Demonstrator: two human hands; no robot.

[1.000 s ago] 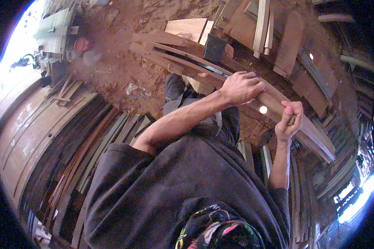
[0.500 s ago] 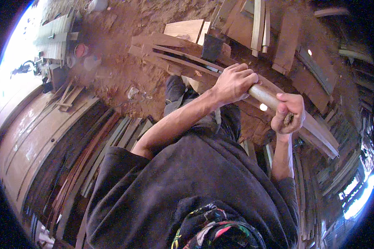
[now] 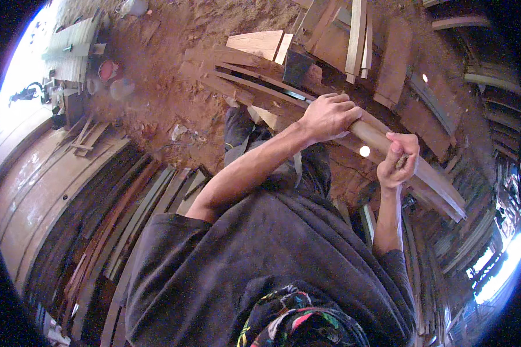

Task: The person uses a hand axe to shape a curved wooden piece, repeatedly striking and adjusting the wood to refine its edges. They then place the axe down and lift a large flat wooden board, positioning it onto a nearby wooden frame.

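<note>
Both my hands grip one thick, rounded, light-brown bar [image 3: 371, 134]; it looks wooden, but its kind is not clear. My left hand [image 3: 331, 117] wraps over its far-left end, knuckles up. My right hand [image 3: 398, 159] is closed round the near-right end, thumb on top, with a rough brown bit showing between the fingers. Under and along the bar runs a long timber piece [image 3: 437, 188], slanting from upper left to lower right, its pale end past my right hand. Beyond my left hand, a narrow dark gap with a shiny strip [image 3: 295, 94] lies between boards.
A dark block [image 3: 296, 68] and a pale board [image 3: 255, 44] sit on the timbers ahead. Planks [image 3: 356, 40] lean at the upper right. Stacked boards [image 3: 127, 220] lie at my left, near a large panel [image 3: 46, 191]. A red bucket [image 3: 107, 70] stands on the dirt floor [image 3: 168, 104].
The view has shifted slightly. Both hands keep their grip on the bar; my right hand appears a little further left and the timber's near end has shifted slightly with it.
</note>
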